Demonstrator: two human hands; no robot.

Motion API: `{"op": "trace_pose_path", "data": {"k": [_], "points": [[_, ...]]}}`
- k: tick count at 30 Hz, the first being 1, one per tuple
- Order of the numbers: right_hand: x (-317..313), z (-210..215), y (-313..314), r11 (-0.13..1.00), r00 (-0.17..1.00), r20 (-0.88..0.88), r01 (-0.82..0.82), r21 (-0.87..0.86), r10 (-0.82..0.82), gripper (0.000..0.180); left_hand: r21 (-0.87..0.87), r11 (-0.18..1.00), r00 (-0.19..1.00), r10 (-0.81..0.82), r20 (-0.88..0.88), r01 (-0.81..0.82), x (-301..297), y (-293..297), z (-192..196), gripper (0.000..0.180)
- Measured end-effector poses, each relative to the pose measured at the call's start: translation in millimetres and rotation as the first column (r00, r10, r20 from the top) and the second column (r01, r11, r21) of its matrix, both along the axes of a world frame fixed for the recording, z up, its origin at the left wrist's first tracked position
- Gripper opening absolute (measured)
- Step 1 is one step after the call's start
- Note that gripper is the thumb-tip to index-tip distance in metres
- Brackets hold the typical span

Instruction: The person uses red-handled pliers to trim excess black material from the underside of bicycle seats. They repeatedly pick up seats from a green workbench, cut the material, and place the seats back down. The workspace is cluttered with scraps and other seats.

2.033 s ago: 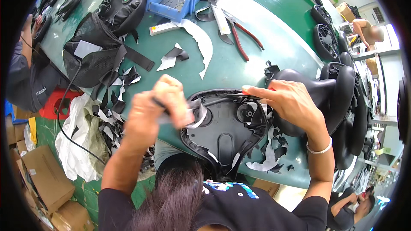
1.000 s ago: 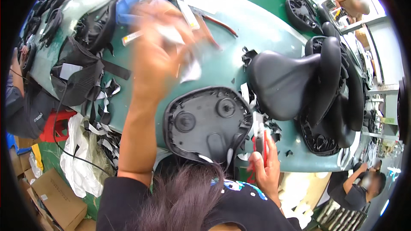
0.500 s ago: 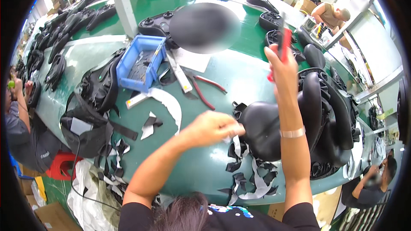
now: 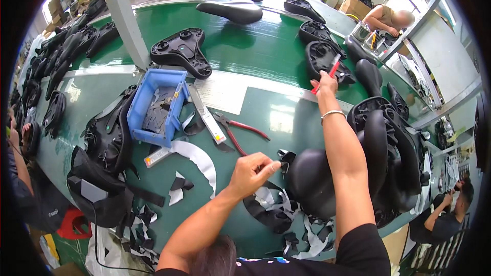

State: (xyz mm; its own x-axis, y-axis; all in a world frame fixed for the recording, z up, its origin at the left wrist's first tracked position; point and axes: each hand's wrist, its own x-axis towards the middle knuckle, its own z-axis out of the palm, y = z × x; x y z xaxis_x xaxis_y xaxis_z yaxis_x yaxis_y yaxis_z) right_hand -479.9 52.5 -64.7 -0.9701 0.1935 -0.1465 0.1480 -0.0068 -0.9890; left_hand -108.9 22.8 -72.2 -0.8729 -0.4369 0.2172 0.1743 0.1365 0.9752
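Since half a second ago, right hand [image 4: 324,83] has stretched farther over the green table [image 4: 255,46], fingers closed around a red-handled tool [image 4: 327,73]. Left hand [image 4: 251,173] pinches the black saddle [image 4: 317,181] cover edge near the table's front edge; padding likely soft, shell stiff—grip the rim.

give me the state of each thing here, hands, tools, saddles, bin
left hand: closed, pinching the edge of the black saddle
right hand: raised, gripping a red-handled tool
black saddle: lying on the table among offcuts
red pliers: lying untouched
blue bin: open, scraps inside
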Motion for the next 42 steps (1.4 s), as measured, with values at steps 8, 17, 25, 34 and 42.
{"op": "trace_pose_path", "data": {"k": [8, 17, 25, 34, 42], "points": [[240.9, 88.4, 88.1, 0.582, 0.62, -0.02, -0.747, -0.321, 0.785, 0.025, 0.745, 0.659, 0.991, -0.006, -0.13, 0.102, 34.1, -58.4, 17.8, 0.06], [347.1, 54.0, 202.7, 0.31, 0.329, 0.003, -0.891, 0.331, 0.944, 0.049, 0.628, 0.729, 0.936, 0.049, 0.349, -0.272, 137.0, -26.7, 51.0, 0.056], [314.0, 88.7, 185.4, -0.042, -0.161, 0.015, -0.163, 0.986, 0.987, 0.056, 0.36, 0.928, 0.884, -0.088, 0.46, -0.096, 106.4, -35.3, 79.0, 0.042], [393.5, 47.8, 235.8, -0.007, 0.217, 0.099, -0.391, 0.92, 0.971, 0.063, 0.205, 0.923, 0.835, 0.178, 0.521, -0.325, 127.3, -16.2, 71.4, 0.04], [398.9, 55.0, 225.0, 0.459, 0.412, -0.265, -0.497, 0.736, 0.872, 0.052, 0.357, 0.777, 0.839, 0.382, 0.387, -0.518, 177.9, 17.7, 57.0, 0.048]]}}
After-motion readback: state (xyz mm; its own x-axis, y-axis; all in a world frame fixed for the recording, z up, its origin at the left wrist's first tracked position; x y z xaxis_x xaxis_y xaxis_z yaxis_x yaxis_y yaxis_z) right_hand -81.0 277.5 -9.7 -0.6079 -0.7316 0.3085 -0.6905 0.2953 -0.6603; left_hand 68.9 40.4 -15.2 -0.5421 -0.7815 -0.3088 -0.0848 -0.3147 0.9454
